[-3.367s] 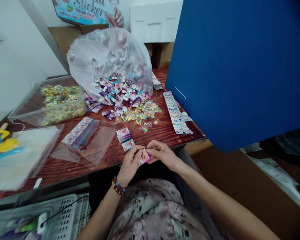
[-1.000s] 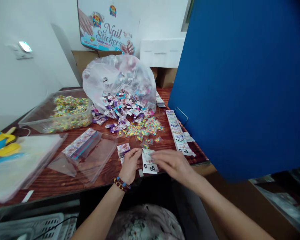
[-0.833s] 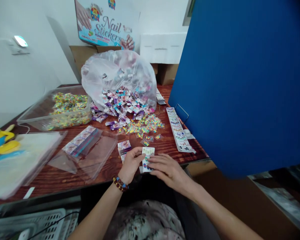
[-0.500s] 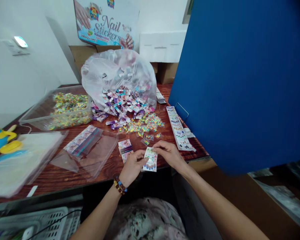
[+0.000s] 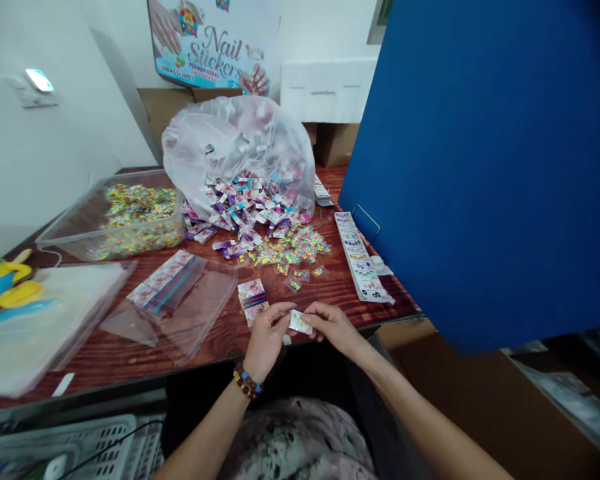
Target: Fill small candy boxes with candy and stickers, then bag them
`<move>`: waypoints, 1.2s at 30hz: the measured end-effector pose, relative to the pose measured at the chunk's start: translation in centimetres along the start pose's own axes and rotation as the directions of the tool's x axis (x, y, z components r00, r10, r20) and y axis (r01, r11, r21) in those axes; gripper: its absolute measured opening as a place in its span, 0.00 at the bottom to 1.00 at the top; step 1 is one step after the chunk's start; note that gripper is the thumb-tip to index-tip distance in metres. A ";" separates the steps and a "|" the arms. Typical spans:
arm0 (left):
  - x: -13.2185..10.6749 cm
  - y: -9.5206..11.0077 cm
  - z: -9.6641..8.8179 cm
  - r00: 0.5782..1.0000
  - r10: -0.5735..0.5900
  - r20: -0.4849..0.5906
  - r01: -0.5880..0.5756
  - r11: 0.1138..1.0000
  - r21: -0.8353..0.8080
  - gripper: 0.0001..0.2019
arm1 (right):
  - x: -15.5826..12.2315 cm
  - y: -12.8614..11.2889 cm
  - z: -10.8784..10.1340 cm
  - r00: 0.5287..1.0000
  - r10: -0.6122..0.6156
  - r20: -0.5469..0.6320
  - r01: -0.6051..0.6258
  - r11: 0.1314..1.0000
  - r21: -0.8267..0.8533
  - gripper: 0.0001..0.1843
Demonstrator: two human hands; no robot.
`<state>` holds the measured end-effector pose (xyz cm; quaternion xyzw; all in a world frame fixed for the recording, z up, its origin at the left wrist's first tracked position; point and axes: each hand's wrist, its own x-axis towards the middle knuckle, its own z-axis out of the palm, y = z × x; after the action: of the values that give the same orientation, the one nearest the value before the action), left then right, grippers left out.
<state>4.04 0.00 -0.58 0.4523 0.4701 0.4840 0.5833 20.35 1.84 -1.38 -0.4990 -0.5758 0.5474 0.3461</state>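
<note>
Between my two hands, at the table's front edge, is a nail sticker sheet [image 5: 301,323], folded to a small pale rectangle. My left hand [image 5: 267,337] pinches its left end, and beaded bracelets circle that wrist. Its right end is pinched by my right hand [image 5: 333,327]. Small printed boxes [image 5: 251,298] lie just beyond my left hand. Farther back, little candy packets [image 5: 293,250] are heaped beside a pile of small purple and white boxes [image 5: 247,200], which spills from a clear plastic bag [image 5: 240,127].
A clear tub [image 5: 80,233] of candy packets stands at left. In front lies a zip bag [image 5: 200,313] with printed boxes. A stack of sticker strips [image 5: 360,257] lies at right, beside a large blue panel [image 5: 480,167]. Plastic bags [image 5: 70,313] are stacked far left.
The sticker sheet, half a second ago upright with several rows showing, is now folded smaller. Both hands have drawn level around it, and my left hand has turned more upright.
</note>
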 end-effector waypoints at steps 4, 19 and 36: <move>-0.5 -0.2 0.1 0.991 -0.129 -0.019 0.124 0.980 -0.157 0.20 | 0.0 0.5 0.0 0.994 -0.095 -0.045 0.089 0.989 -0.115 0.12; -1.1 -0.8 -0.9 0.972 -0.181 -0.147 0.156 0.974 -0.167 0.21 | 7.4 -0.7 -1.1 0.969 -0.071 -0.235 -0.082 0.809 -0.582 0.07; -0.7 -0.3 -0.8 0.993 -0.119 -0.018 0.119 0.993 -0.007 0.15 | 1.2 -1.8 -1.0 0.971 0.007 0.240 0.020 0.994 -0.112 0.07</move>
<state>3.27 -0.71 -0.88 0.4171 0.5000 0.4538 0.6083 20.68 3.45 0.33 -0.4461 -0.6452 0.5690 0.2468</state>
